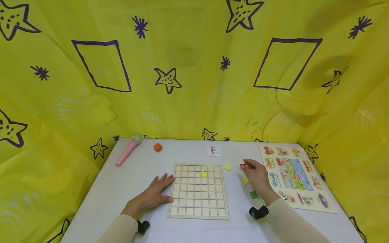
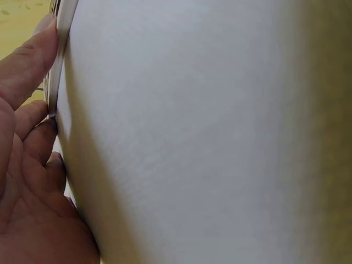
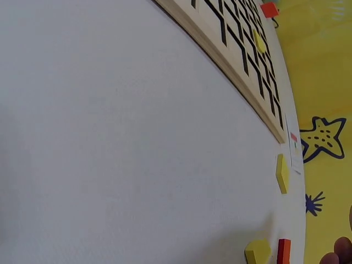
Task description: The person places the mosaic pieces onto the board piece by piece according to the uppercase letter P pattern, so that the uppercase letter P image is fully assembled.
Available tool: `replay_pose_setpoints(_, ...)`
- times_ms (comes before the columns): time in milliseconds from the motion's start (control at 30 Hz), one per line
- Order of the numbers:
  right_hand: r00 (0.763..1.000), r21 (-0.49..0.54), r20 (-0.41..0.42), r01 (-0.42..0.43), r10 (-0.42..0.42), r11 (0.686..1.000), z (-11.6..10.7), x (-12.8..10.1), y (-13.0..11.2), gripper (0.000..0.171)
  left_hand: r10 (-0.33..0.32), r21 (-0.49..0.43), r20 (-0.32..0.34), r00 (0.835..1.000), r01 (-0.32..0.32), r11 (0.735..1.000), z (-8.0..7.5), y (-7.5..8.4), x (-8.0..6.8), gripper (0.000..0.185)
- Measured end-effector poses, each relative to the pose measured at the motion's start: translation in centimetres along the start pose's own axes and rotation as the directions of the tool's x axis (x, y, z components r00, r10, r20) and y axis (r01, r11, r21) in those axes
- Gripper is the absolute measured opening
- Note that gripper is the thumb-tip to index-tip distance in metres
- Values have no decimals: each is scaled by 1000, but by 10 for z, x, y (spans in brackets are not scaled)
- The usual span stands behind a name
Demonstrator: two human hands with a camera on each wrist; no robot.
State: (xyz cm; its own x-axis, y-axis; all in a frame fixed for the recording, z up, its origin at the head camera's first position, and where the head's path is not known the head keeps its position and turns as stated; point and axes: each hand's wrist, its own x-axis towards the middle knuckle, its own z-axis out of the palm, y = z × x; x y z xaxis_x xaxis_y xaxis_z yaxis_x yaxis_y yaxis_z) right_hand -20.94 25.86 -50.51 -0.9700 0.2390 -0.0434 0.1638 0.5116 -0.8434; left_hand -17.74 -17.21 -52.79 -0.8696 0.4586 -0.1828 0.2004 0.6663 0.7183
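Observation:
The wooden grid board (image 1: 199,216) lies flat before me. My left hand (image 1: 155,192) rests at its left edge, fingers spread, thumb touching the frame; the left wrist view shows the thumb (image 2: 33,58) along that edge. One yellow piece (image 1: 204,174) sits on the grid near the top. My right hand (image 1: 256,175) is right of the board, thumb and fingers bent around a red piece (image 1: 242,165). In the right wrist view the red piece (image 3: 284,252) shows a gap to the visible fingertips (image 3: 342,248); a firm pinch is hidden.
Loose yellow pieces (image 1: 228,167) and a green piece (image 1: 253,194) lie right of the board. A pattern card (image 1: 214,150), an orange cube (image 1: 157,147) and a pink microphone (image 1: 129,150) are at the back. A vehicle picture puzzle (image 1: 322,206) lies far right, before yellow curtains.

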Motion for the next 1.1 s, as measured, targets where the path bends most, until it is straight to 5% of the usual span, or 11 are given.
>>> replay_pose_setpoints(500,998,-12,50,-43,44,999,-50,6,17,46,26,19,-1,1000,-26,999,0,-1,2,89)
replay_pose_setpoints(1100,998,-234,55,-11,25,972,-77,24,43,45,25,4,2,1000,-25,1000,0,-1,2,89)
